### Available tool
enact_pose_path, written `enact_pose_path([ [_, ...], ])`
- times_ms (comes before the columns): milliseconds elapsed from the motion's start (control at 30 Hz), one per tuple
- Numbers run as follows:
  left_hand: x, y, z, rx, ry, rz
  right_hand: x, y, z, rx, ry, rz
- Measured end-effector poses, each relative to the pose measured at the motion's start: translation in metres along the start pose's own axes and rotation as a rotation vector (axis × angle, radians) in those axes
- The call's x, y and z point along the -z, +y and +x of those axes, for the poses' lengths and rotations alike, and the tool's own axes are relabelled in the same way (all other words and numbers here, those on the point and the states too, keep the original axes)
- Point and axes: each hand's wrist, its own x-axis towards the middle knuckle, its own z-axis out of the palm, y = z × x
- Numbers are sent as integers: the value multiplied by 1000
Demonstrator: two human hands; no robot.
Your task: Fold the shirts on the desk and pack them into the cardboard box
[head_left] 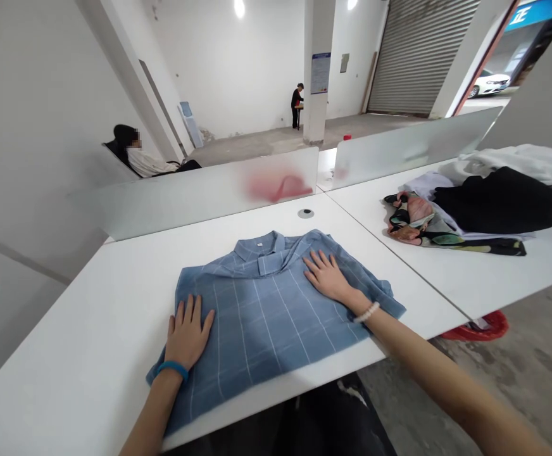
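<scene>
A blue shirt with thin white check lines lies spread on the white table, its collar toward the far side. My left hand rests flat on the shirt's left part, fingers apart, with a blue band at the wrist. Farther up on the right, near the collar, my right hand lies flat on the cloth with its fingers spread. A pale beaded bracelet circles that wrist. Some creases show around the collar and along the right side. The lower hem runs close to the table's front edge.
Heaped clothes, among them a black garment and a floral one, lie on the right-hand table. A frosted divider borders the far edge. Below right is a red bin. Two people are beyond the divider, one seated.
</scene>
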Motion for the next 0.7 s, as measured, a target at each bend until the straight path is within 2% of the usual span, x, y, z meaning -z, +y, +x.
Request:
enact_pose_path([
  [100,9,0,-14,-79,12,48,7,-3,-23,213,-27,54],
  [167,22,15,-9,-182,-28,14,13,-6,-23,311,-72,78],
  [267,39,50,10,-410,-166,-107,24,-12,-5,407,-116,88],
  [367,44,82,33,-505,-238,-162,33,-19,20,426,-89,116],
  [467,38,98,58,-460,-215,-160,32,-25,43,361,-51,154],
  [533,31,98,75,-373,-183,-145,23,-29,55,253,-41,136],
  [600,21,92,89,-254,-145,-122,11,-30,62,140,-38,99],
  [700,11,74,99,-92,-110,-93,-4,-20,66,57,-23,72],
])
